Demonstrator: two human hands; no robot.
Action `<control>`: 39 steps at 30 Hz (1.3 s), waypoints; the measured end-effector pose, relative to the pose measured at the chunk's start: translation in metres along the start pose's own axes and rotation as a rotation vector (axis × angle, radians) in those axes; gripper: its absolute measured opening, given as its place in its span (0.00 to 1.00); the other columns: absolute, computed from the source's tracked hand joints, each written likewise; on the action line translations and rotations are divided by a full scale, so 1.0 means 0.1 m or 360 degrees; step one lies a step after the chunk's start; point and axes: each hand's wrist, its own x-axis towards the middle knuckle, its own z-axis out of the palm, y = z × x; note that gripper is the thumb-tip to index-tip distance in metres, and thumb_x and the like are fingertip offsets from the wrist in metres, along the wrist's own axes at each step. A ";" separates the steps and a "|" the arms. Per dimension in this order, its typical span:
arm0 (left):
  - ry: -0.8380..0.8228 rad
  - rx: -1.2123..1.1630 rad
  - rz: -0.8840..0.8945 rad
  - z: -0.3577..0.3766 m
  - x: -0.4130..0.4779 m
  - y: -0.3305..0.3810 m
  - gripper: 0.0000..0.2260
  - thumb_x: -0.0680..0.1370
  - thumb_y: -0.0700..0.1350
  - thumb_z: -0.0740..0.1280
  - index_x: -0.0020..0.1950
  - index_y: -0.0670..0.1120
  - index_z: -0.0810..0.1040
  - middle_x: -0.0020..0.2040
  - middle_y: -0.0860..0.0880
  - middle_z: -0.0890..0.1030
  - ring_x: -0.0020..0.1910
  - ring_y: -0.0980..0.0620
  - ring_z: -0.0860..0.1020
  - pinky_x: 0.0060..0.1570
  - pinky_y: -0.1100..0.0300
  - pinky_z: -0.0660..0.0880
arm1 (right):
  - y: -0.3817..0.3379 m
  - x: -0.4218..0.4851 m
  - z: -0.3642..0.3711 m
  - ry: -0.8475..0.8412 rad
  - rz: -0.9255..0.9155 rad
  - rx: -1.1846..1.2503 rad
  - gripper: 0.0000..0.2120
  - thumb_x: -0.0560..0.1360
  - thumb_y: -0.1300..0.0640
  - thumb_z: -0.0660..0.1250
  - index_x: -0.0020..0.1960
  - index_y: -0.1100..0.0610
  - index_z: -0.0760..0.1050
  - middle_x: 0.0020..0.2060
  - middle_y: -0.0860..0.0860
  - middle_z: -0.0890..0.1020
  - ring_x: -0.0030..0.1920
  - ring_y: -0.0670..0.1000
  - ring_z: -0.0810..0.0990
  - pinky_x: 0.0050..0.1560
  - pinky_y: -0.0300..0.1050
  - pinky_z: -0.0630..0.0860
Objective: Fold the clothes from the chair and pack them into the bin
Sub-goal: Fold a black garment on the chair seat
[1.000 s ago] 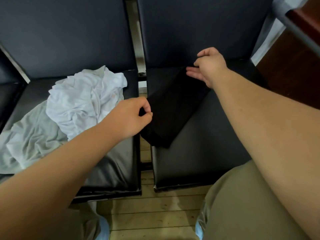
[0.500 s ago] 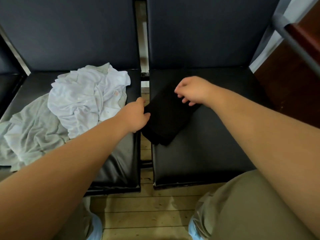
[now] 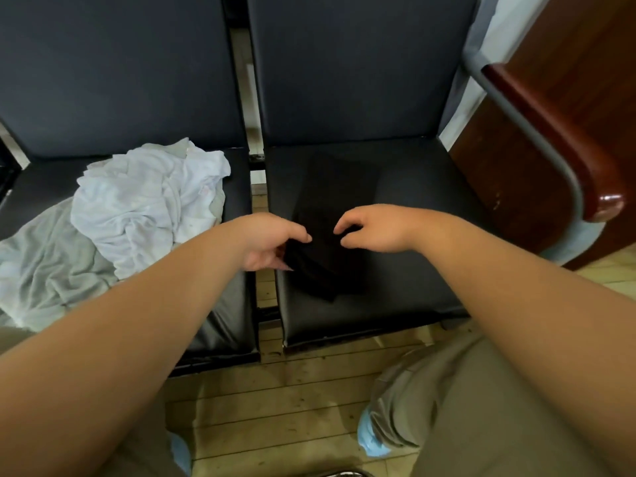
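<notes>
Nearest, at the bottom edge, the person's khaki trousers (image 3: 481,407) cover both knees, with a pale blue shoe cover (image 3: 370,438) at the hem of the right leg. Both stand over a worn wooden plank floor (image 3: 275,401). Two bare forearms reach forward from there to the front half of the right chair (image 3: 395,297), a black padded seat.

A black garment (image 3: 323,263), folded into a narrow strip, lies on that seat. It runs from near the front left corner back towards the middle, and its dark cloth is hard to tell from the upholstery. The left hand (image 3: 265,242) grips the strip's left edge, with the thumb on top and the fingers curled underneath, over the gap between the two seats. The right hand (image 3: 375,228) is just beside it, on the strip's right side. Its fingers are curled downward with the tips at the cloth, but I cannot tell whether they pinch it or only touch it.

Farther left, on the left chair (image 3: 227,304), a crumpled white garment (image 3: 148,204) is heaped partly on top of a rumpled grey garment (image 3: 44,270), which spreads to the picture's left edge. Neither hand touches them.

Beyond the seats rise the two dark backrests, with a narrow gap between them. To the far right stands a reddish-brown wooden panel (image 3: 557,139) edged by a grey metal tube.
</notes>
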 end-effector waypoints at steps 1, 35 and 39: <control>-0.0030 -0.0173 0.0000 0.04 -0.03 0.02 0.14 0.82 0.37 0.69 0.67 0.41 0.80 0.65 0.41 0.84 0.60 0.45 0.84 0.48 0.53 0.86 | -0.06 -0.11 0.00 -0.0027 0.0000 0.0080 0.28 0.80 0.38 0.69 0.77 0.43 0.72 0.73 0.42 0.75 0.73 0.47 0.74 0.70 0.45 0.69; -0.0275 0.1220 0.0637 -0.04 -0.54 0.31 0.06 0.79 0.41 0.75 0.53 0.50 0.82 0.46 0.48 0.85 0.46 0.52 0.85 0.53 0.57 0.83 | -0.25 -0.65 -0.20 -0.0069 0.0143 0.0220 0.08 0.80 0.56 0.65 0.52 0.51 0.83 0.43 0.52 0.86 0.44 0.51 0.87 0.47 0.47 0.83; 0.0119 0.0798 0.0822 -0.06 -0.16 0.29 0.05 0.81 0.44 0.74 0.55 0.52 0.81 0.44 0.50 0.84 0.42 0.51 0.82 0.48 0.51 0.82 | -0.09 -0.34 -0.27 0.0224 0.0277 0.0179 0.09 0.82 0.54 0.64 0.61 0.51 0.78 0.50 0.53 0.84 0.45 0.57 0.88 0.50 0.53 0.87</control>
